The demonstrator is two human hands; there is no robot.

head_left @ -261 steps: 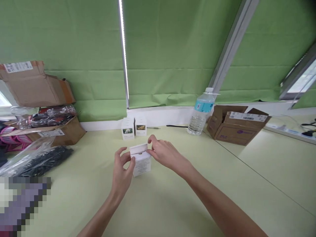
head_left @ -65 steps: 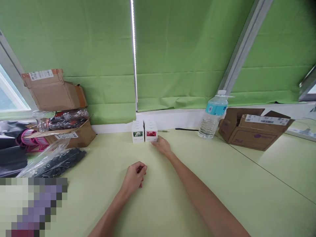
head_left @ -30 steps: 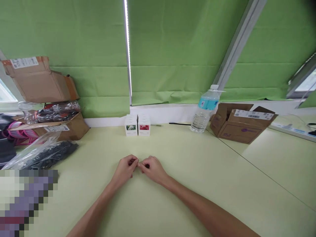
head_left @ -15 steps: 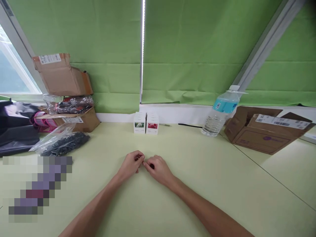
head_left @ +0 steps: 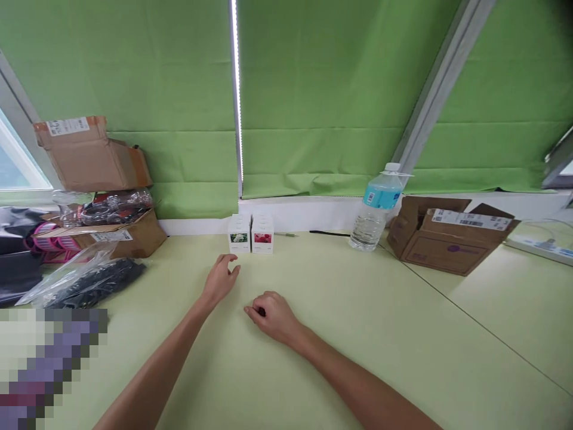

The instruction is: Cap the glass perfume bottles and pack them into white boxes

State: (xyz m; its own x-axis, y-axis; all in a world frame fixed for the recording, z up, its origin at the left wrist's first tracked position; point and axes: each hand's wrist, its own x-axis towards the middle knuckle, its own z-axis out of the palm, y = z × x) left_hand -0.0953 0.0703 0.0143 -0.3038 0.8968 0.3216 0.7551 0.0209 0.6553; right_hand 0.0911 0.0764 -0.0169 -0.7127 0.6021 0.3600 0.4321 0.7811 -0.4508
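Two small white cartons stand side by side at the back of the pale green table: one with a white flower picture (head_left: 239,238), the other with a red flower picture (head_left: 262,239). My left hand (head_left: 220,279) is open and empty, a short way in front of the white-flower carton and not touching it. My right hand (head_left: 273,316) rests on the table nearer to me, its fingers curled around a small dark object (head_left: 262,312). The hand hides most of that object.
A water bottle (head_left: 374,212) and an open cardboard box (head_left: 447,245) stand to the right. On the left are a cardboard box with plastic bottles (head_left: 129,239), pink rolls (head_left: 42,245) and a clear bag of black items (head_left: 96,283). A blurred patch covers the lower left corner.
My hands have come apart. The left hand has moved forward toward the cartons and opened, and the right hand has drawn back to the right with the dark object.
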